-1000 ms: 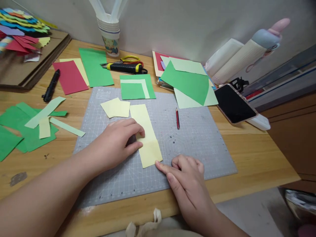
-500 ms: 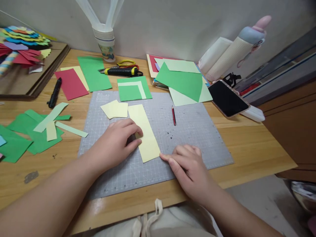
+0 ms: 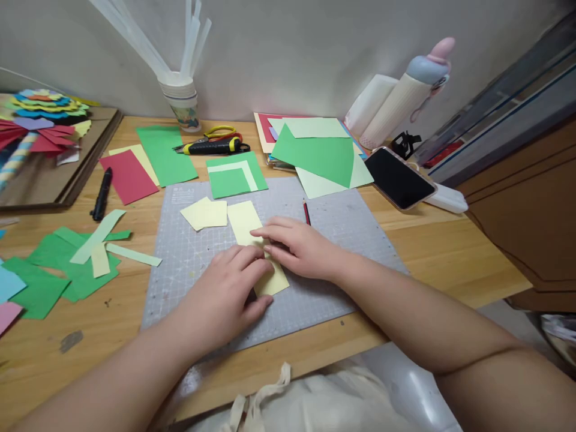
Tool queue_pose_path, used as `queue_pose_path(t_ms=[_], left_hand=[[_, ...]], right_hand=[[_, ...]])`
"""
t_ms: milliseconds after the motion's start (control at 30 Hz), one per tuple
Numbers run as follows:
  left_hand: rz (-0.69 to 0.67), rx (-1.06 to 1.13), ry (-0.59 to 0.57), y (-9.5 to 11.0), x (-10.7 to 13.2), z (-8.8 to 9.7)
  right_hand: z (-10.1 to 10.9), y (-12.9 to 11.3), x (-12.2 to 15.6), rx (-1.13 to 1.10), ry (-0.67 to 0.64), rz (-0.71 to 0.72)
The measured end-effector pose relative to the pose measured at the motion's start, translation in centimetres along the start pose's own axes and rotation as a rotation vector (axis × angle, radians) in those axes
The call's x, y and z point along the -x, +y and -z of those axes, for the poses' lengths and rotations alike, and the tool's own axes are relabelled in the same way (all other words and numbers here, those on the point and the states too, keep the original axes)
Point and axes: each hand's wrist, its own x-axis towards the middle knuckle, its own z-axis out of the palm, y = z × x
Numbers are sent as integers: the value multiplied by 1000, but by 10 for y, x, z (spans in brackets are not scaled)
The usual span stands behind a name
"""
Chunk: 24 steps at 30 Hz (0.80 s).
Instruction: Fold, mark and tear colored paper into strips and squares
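A long pale yellow paper strip [image 3: 245, 221] lies on the grey cutting mat [image 3: 342, 282]. My left hand [image 3: 225, 294] rests curled on the mat, its fingertips and thumb pressing the strip's near end. My right hand [image 3: 299, 247] lies across the strip's middle with fingers stretched out flat on the paper. A second pale yellow piece [image 3: 204, 213] sits just left of the strip's far end. A short red pencil [image 3: 306, 212] lies on the mat beside my right hand.
Green, red and light-green sheets [image 3: 164, 153] and scraps [image 3: 67, 264] cover the wooden table. A utility knife [image 3: 213, 146], scissors [image 3: 220, 130], a black marker [image 3: 101, 194], a phone [image 3: 398, 177], a cup [image 3: 182, 105] and a bottle [image 3: 405, 96] stand behind the mat.
My right hand moved from the strip's near corner up onto its middle and flattened out. My left hand shifted toward the near end. The view tilted upward.
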Motion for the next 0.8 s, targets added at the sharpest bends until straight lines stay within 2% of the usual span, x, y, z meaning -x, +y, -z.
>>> queue_pose_path(t_ms=[100, 267, 333, 400, 467, 600, 667, 800], left_hand=[[26, 45, -7, 2, 0, 1], [219, 104, 68, 6, 1, -4], [297, 88, 94, 8, 0, -7], [329, 84, 109, 10, -1, -9], [329, 102, 105, 11, -3, -8], [306, 236, 8, 14, -4, -1], [339, 457, 10, 15, -3, 4], [468, 1140, 166, 14, -1, 15]], right_hand=[[0, 3, 7, -204, 39, -70], [4, 1, 8, -842, 156, -462], [4, 2, 6, -986, 173, -563], [3, 3, 4, -1042, 188, -597], [0, 5, 3, -1056, 199, -591], [-1, 6, 3, -1080, 183, -522], [1, 5, 6, -1058, 138, -386], [6, 1, 14, -865, 70, -47]])
